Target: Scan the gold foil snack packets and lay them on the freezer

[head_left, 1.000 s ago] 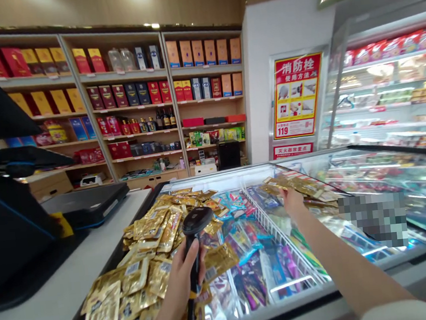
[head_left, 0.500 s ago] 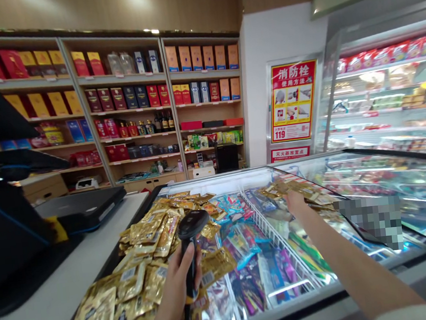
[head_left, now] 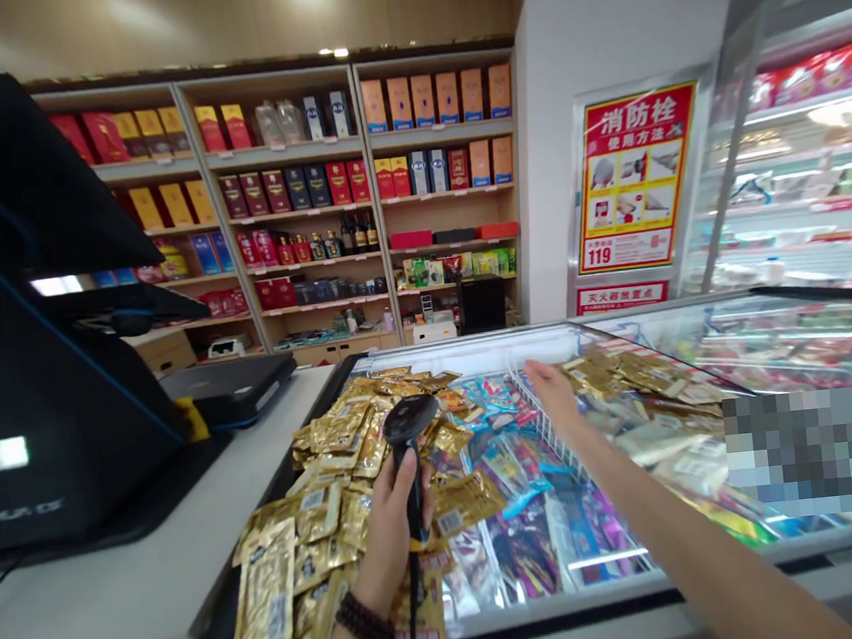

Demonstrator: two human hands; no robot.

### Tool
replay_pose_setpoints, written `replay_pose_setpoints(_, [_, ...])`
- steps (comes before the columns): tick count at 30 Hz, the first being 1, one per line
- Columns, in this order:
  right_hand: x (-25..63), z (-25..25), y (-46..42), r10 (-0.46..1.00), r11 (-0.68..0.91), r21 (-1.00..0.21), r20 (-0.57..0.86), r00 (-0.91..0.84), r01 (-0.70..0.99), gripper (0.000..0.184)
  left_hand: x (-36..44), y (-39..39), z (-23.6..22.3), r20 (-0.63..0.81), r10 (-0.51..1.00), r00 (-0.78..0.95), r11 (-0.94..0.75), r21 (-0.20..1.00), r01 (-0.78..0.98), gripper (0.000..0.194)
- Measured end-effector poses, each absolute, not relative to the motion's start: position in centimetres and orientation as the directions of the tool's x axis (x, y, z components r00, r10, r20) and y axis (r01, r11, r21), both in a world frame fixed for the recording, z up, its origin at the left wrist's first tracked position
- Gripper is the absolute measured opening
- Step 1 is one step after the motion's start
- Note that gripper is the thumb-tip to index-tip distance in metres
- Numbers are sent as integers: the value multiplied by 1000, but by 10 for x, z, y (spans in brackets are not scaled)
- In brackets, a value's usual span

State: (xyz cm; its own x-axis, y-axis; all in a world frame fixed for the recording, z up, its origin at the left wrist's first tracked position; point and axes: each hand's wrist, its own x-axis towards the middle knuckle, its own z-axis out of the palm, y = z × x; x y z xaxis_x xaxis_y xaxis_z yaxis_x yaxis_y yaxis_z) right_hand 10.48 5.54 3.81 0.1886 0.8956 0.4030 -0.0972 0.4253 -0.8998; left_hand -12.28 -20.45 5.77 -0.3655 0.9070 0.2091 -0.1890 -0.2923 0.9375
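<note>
My left hand [head_left: 402, 498] is wrapped round the handle of a black barcode scanner [head_left: 410, 416], held upright with its cord hanging down. Below and left of it lies a heap of gold foil packets [head_left: 332, 434] on the freezer's near left part. One gold packet [head_left: 468, 501] lies just right of the scanner, its barcode showing. My right hand [head_left: 551, 388] reaches over the white wire divider [head_left: 559, 447], fingers loosely stretched, a little blurred, with nothing visible in them. Right of it rests a smaller group of gold packets [head_left: 628, 380].
Colourful ice-cream packs [head_left: 516, 467] fill the chest freezer [head_left: 474, 345]. At left a black checkout terminal [head_left: 42, 397] and a flat black device [head_left: 233, 388] stand on a grey counter [head_left: 113, 591]. Shelves of boxed bottles [head_left: 297, 186] line the back wall.
My right hand has moved left, off the right-hand gold packets to above the wire divider. My left hand still holds the scanner. The view has turned left.
</note>
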Motion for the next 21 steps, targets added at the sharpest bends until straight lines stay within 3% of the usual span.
replay_pose_setpoints(4, [44, 11, 28, 895, 446, -871, 441, -69, 207, 49, -124, -205, 58, 216, 907, -362, -298, 936, -188, 77])
replay_pose_setpoints(7, [15, -2, 7, 867, 498, -732, 436, -241, 466, 44, -125, -204, 57, 214, 909, -356, -295, 936, -192, 75])
replay_pose_setpoints(11, [7, -8, -3, 861, 499, -528, 396, -321, 687, 48, -126, -202, 56, 234, 911, -339, -308, 933, -185, 71])
replay_pose_setpoints(14, [15, -7, 3, 877, 475, -559, 360, -317, 679, 47, -126, -201, 55, 246, 918, -310, -308, 936, -170, 70])
replay_pose_setpoints(17, [31, -5, 13, 908, 418, -731, 352, -226, 539, 37, -125, -200, 55, 240, 929, -280, -294, 941, -167, 71])
replay_pose_setpoints(21, [63, -3, 23, 945, 325, -884, 315, -86, 336, 40, -124, -201, 56, 248, 936, -248, -292, 942, -163, 71])
